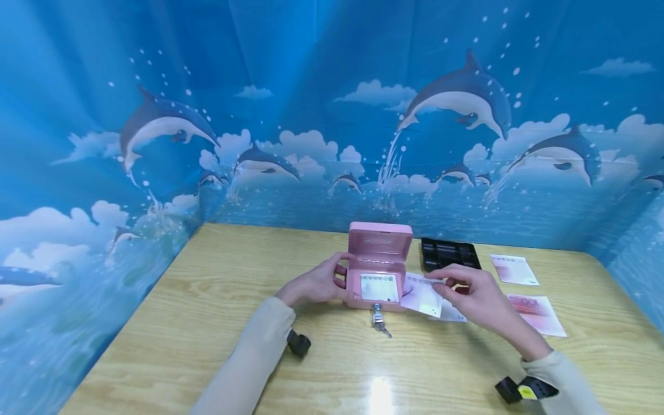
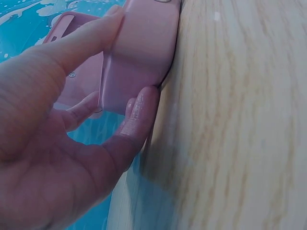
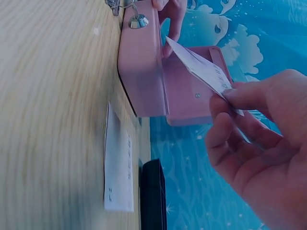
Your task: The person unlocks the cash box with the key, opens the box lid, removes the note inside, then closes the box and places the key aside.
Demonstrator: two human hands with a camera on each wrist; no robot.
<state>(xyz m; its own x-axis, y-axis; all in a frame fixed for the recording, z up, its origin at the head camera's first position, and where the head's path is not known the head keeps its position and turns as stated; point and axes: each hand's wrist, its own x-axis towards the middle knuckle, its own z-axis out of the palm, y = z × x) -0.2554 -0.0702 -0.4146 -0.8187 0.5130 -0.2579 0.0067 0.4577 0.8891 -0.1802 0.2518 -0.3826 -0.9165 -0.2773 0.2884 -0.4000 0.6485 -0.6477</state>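
Note:
A pink cash box stands on the table with its lid raised. My left hand grips its left side, the thumb by the front rim and the fingers against the side wall. Inside the box lies a pale banknote. Between thumb and fingers, my right hand pinches another banknote, tilted just above the box's right edge. Below that note, a further banknote rests on the table beside the box. A key with a ring hangs from the front lock.
Behind my right hand is a black compartment tray. Farther right, a pale banknote and a pink 100 banknote lie apart on the wooden table. A blue dolphin-print curtain rises behind the table's back edge.

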